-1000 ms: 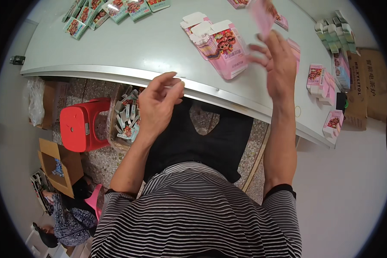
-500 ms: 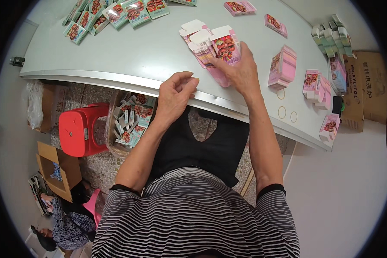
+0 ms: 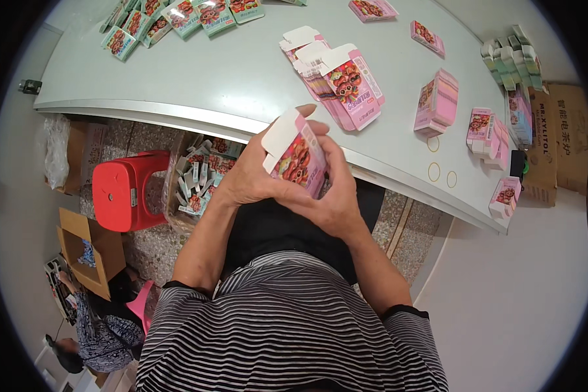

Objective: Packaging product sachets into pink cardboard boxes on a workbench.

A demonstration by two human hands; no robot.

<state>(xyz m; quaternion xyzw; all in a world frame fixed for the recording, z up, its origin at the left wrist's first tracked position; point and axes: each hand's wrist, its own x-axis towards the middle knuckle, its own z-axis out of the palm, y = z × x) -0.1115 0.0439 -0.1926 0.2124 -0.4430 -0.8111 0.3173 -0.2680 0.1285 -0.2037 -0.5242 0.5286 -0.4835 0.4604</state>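
Observation:
A pink printed carton [image 3: 300, 161] with its white end flap sticking out is held in front of me, short of the table's near edge. My left hand [image 3: 253, 171] grips it from the left side. The fingers of my right hand [image 3: 334, 189] close on its right and lower side. Beyond my hands, a fanned pile of flat pink cartons [image 3: 353, 91] lies on the table, white flaps pointing away from me.
Green cartons [image 3: 183, 18] lie at the far left of the white table [image 3: 196, 72]. Pink carton stacks [image 3: 436, 104] and rubber bands [image 3: 434, 172] are on the right. Below the edge stand a red stool [image 3: 114, 196] and a bin of small boxes [image 3: 193, 183]. Someone [image 3: 104, 333] sits lower left.
My right hand has left the pile and come back toward me with a pink carton. My left hand, empty before, now grips that carton too.

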